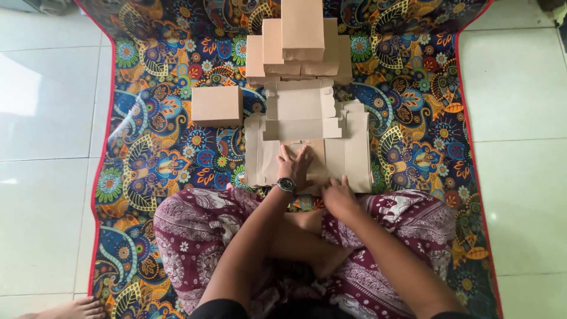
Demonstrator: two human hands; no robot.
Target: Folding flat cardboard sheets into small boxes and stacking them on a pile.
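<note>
I sit cross-legged on a patterned mat. My left hand (pixel 294 166), with a wristwatch on the wrist, lies flat with fingers spread on a flat brown cardboard box blank (pixel 354 150) in front of my knees. My right hand (pixel 338 195) rests on the near edge of the same pile of blanks, fingers curled over it. Another unfolded blank (pixel 301 109) lies on top, just beyond my hands. Whether the right hand grips a flap is hidden.
A folded closed brown box (pixel 217 106) stands to the left of the blanks. A stack of folded boxes (pixel 300 41) rises at the far side. The colourful mat (pixel 147 153) lies on white floor tiles (pixel 41 118). A bare foot (pixel 71 309) shows at the bottom left.
</note>
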